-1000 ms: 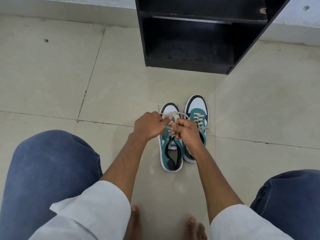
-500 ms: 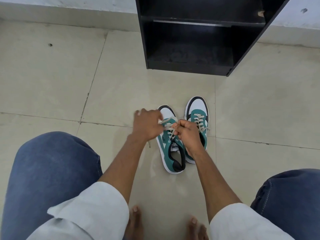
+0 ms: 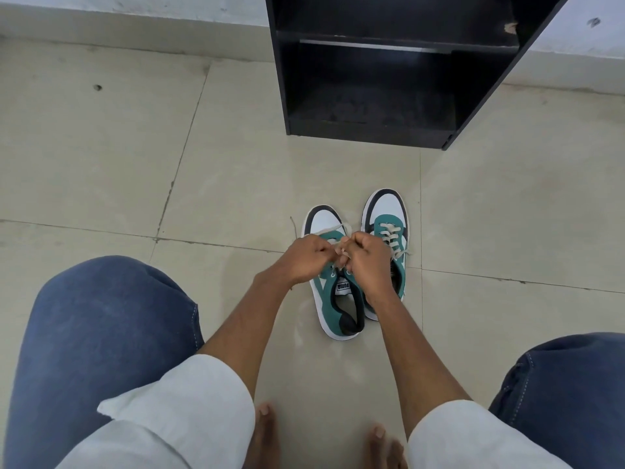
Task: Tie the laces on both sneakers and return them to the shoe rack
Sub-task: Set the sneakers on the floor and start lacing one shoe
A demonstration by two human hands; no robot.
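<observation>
A person squats on a pale tiled floor, knees in blue jeans at the lower left and right, bare toes at the bottom edge, both forearms reaching forward from rolled white sleeves. Since half a second ago the two hands have drawn together: the left hand, which was spread over the outer side of the left sneaker, now sits curled right against the right hand, knuckles almost touching above the shoe's tongue. Both hands are closed into loose fists, each pinching part of the pale lace; a loop of it shows just beyond the fingers over the white toe cap, and a thin loose end trails onto the floor to the left. This suggests the knot on this shoe is being formed or pulled tight, not yet finished. The right sneaker stands just beside it, toe slightly farther forward; whether its lace is tied cannot be told. Both shoes rest near a tile joint in the middle of the floor. Ahead, against the white wall, stands the black shoe rack, its lower shelves empty and a chip showing on one edge.
</observation>
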